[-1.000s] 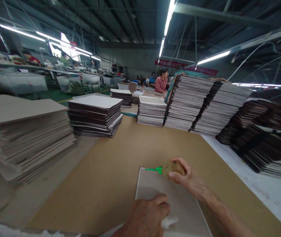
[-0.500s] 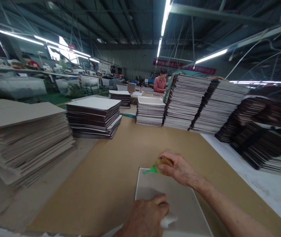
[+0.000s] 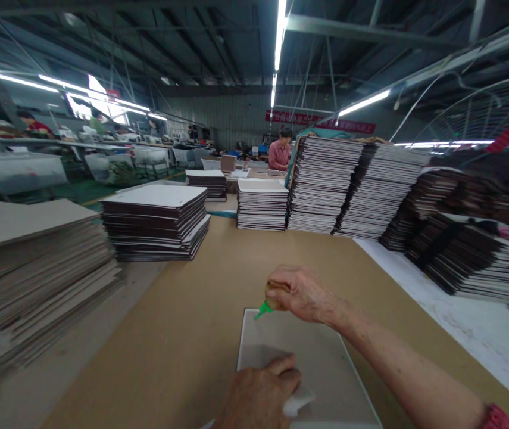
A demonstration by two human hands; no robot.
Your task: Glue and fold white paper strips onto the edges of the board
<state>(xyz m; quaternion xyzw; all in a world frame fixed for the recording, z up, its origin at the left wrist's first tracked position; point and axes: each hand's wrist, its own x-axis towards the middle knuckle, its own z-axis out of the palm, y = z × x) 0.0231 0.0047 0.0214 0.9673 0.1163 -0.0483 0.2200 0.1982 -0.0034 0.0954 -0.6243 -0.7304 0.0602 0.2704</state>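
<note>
My right hand point(image 3: 301, 292) is wrapped round a squeeze glue bottle point(image 3: 276, 291) with amber contents. Its green nozzle point(image 3: 263, 310) points down and left, the tip at the far left corner of a pale grey board point(image 3: 312, 351) edged in white. Whether the tip touches the surface I cannot tell. My left hand point(image 3: 258, 393) rests on the near left part of this board, fingers bent and closed. A crumpled white piece of paper or tissue point(image 3: 297, 402) sticks out from under those fingers. The board lies flat on a brown tabletop sheet point(image 3: 160, 351).
Grey boards point(image 3: 44, 280) are piled at the left. Dark-edged panels point(image 3: 156, 223) stand stacked behind them, with a smaller stack point(image 3: 262, 205) and tall stacks point(image 3: 321, 185) at the back. More bundled panels point(image 3: 472, 256) lie at the right. A person point(image 3: 280, 154) works beyond the table.
My right hand has tipped the glue bottle, so the nozzle slopes more steeply down to the board's corner. My left hand stays on the board. The view has shifted slightly right.
</note>
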